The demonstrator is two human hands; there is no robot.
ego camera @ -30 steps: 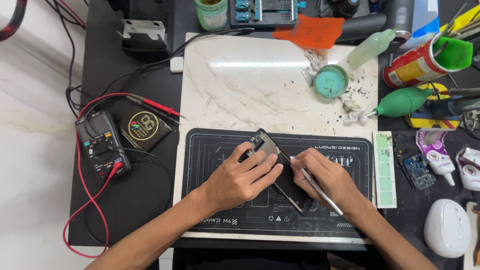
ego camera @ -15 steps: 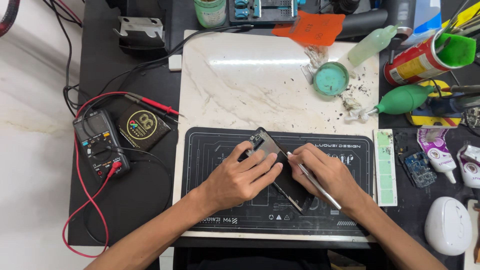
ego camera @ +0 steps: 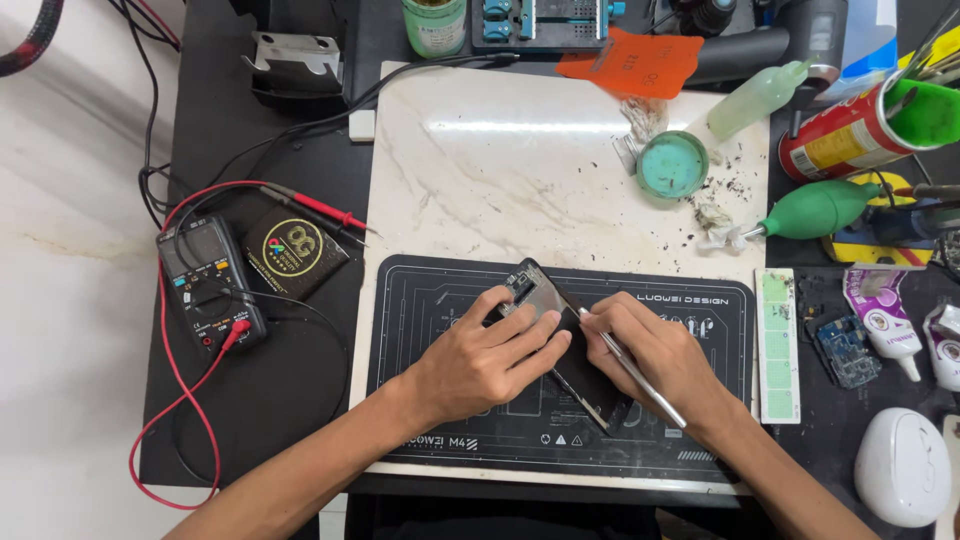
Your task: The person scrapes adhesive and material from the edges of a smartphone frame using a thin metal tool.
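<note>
An opened smartphone (ego camera: 560, 330) lies at a slant on a black work mat (ego camera: 420, 330), its inner parts showing at the upper end. My left hand (ego camera: 485, 355) presses down on the phone's left side and holds it still. My right hand (ego camera: 655, 355) grips a thin metal tool (ego camera: 625, 365) like a pen. Its tip rests at the phone's right edge near the top. The lower half of the phone is partly hidden under both hands.
The mat lies on a white marble slab (ego camera: 520, 170). A multimeter (ego camera: 205, 285) with red and black leads sits at the left. A green dish (ego camera: 672, 165), green air blower (ego camera: 825, 210), red can (ego camera: 850, 125), glue tubes (ego camera: 880, 320) and a white device (ego camera: 900, 465) crowd the right.
The view has shifted slightly. My right hand's tool tip has crept a little up along the phone's right edge; my left hand still holds the phone.
</note>
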